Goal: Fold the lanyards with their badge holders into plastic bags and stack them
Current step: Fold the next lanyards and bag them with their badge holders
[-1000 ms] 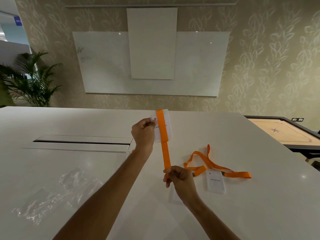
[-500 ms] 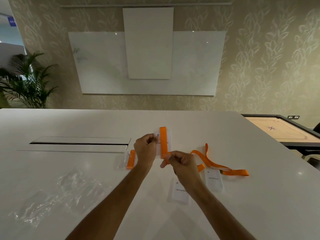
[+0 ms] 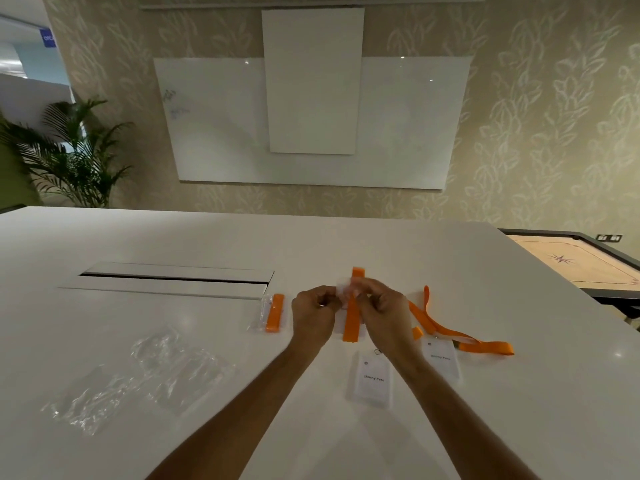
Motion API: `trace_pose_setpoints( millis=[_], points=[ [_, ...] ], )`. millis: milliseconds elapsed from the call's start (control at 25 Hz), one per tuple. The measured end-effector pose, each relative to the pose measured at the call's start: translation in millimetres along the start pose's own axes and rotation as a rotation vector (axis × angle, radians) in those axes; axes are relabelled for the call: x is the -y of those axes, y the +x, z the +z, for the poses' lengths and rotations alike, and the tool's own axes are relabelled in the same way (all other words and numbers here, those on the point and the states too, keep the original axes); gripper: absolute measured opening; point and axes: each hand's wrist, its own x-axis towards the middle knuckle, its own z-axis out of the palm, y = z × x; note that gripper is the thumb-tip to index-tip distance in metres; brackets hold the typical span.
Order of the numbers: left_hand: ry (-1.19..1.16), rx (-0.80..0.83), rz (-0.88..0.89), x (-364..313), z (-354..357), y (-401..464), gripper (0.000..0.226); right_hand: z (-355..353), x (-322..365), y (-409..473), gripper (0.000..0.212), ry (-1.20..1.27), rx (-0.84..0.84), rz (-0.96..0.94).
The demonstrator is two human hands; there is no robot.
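Note:
My left hand [image 3: 313, 315] and my right hand [image 3: 384, 313] meet above the white table [image 3: 207, 341], both pinching a folded orange lanyard [image 3: 352, 322] laid against its clear badge holder [image 3: 344, 289]. A bagged, folded lanyard [image 3: 273, 313] lies just left of my left hand. An unfolded orange lanyard [image 3: 446, 327] with its badge holder [image 3: 442, 358] lies to the right. A loose badge holder [image 3: 372, 379] rests under my right wrist. Empty clear plastic bags [image 3: 138, 379] are spread at the left.
A long cable slot [image 3: 173, 280] with a raised flap runs across the table behind the bags. A carrom board table [image 3: 588, 265] stands past the table's right edge. A whiteboard [image 3: 311, 123] hangs on the wall and a potted plant [image 3: 69, 154] stands at the far left.
My right hand came up from the lanyard's lower end to meet my left hand, folding the strap shorter against the badge holder. Both hands have lowered toward the table.

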Motion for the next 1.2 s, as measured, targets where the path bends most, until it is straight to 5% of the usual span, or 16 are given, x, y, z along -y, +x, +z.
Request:
trace_pose_setpoints(
  millis=[360,760,1000,1200],
  points=[
    [0.023,0.004,-0.006,4,-16,-1,0.013,4,-10,17,0.027,-0.332,0.070,-0.304],
    [0.257,0.003,0.116,22,-68,5,0.012,22,4,39,0.019,-0.635,0.413,-0.247],
    [0.225,0.093,0.065,24,-96,8,0.011,41,18,42,0.020,-0.661,0.440,-0.288],
    [0.505,0.161,0.013,26,-144,18,0.015,50,18,41,0.023,-0.668,0.444,-0.273]
  ],
)
